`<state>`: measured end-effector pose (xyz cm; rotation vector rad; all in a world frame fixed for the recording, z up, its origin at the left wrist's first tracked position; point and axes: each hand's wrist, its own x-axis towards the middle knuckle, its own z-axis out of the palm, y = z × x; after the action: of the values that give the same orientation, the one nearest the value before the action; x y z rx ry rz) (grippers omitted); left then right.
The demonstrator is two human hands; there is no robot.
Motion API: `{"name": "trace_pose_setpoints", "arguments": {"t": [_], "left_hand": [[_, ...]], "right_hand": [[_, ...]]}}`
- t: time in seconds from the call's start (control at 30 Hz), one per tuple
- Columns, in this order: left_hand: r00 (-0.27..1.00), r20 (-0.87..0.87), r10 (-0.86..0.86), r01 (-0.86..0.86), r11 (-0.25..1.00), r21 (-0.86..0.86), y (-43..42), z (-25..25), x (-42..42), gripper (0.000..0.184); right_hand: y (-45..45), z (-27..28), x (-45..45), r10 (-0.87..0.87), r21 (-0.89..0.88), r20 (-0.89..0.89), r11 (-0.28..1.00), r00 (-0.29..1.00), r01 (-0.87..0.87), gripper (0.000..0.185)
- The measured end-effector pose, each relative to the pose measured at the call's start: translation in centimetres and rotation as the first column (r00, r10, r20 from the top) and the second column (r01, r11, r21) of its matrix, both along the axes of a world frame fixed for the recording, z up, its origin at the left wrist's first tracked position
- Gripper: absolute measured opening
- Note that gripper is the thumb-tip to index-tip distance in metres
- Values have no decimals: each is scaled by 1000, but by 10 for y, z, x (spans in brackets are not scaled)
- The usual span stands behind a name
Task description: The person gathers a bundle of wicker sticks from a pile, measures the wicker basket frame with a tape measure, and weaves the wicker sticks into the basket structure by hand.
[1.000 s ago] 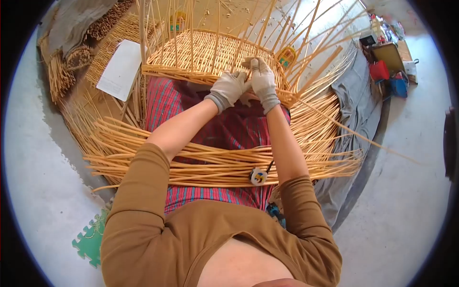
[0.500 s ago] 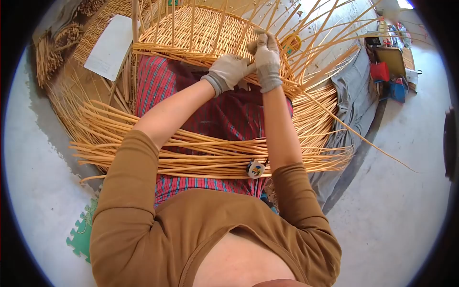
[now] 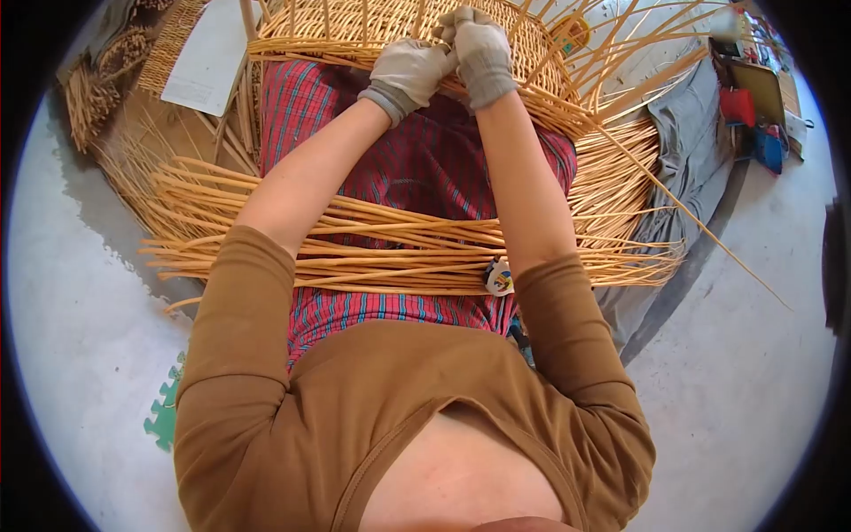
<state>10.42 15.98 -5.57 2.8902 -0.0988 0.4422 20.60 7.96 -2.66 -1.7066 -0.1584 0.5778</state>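
Note:
A half-woven wicker basket (image 3: 355, 28) of golden rods lies across the top of the view, its loose stakes fanning out to the right. My left hand (image 3: 412, 73), in a pale work glove with a grey cuff, is closed at the basket's near edge. Right beside it my right hand (image 3: 480, 55), gloved the same way, is closed in a raised fist at the weave. The hands meet at the thumbs, and their fingers mostly hide the wicker they grip. One long rod (image 3: 683, 206) sticks out from the basket's right corner.
A bundle of wicker rods (image 3: 390, 253) lies across my lap over red plaid cloth (image 3: 372, 306). A tape measure (image 3: 499, 277) rests on the bundle. White paper (image 3: 206, 62) lies at upper left, grey cloth (image 3: 687, 133) at right. Beyond are a red container (image 3: 737, 106) and a blue item (image 3: 768, 149).
Both hands, still closed, have shifted left along the basket edge and sit closer together. The whole scene appears higher in view as the camera has tilted.

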Motion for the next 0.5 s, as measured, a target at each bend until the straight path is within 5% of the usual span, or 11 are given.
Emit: {"name": "trace_pose_setpoints", "arguments": {"t": [0.07, 0.13, 0.17, 0.2, 0.27, 0.33, 0.37, 0.4, 0.47, 0.5], "left_hand": [[968, -242, 70, -72, 997, 2, 1, 2, 5, 33], [969, -247, 28, -29, 1000, -2, -1, 11, 0, 39], [968, -250, -16, 13, 1000, -14, -1, 19, -1, 44], [969, -246, -23, 20, 1000, -11, 1, 30, -8, 44], [993, 118, -25, 20, 999, 40, -11, 58, -37, 55], [1000, -1, -15, 14, 954, -300, -38, 91, -74, 47], [963, -247, -109, 22, 944, -330, -52, 105, -92, 39], [855, -477, -205, 23, 933, -360, -67, 116, -108, 34], [722, -616, -315, 134, 937, -321, -97, 115, -128, 31], [758, -582, -294, 71, 925, -374, -108, 100, -137, 29]], "right_hand": [[0, 6, 1, 32, -11, 25, 999, 999, -32, 27], [-8, 16, -5, 88, -57, 54, 995, 995, -85, 30], [-29, 48, -17, 315, -397, 325, 901, 892, -174, 34], [-54, 60, -27, 375, -391, 417, 896, 828, -209, 34], [-118, 102, -56, 539, -508, 409, 805, 736, -307, 36], [-183, 111, -66, 732, -556, 220, 637, 645, -534, 31], [-202, 117, -74, 817, -673, 56, 456, 574, -583, 22], [-230, 92, -88, 855, -761, 261, 468, 448, -450, 14], [-232, 92, -102, 822, -755, 336, 527, 459, -391, 12], [-231, 91, -103, 803, -757, 356, 547, 478, -357, 8]]}}
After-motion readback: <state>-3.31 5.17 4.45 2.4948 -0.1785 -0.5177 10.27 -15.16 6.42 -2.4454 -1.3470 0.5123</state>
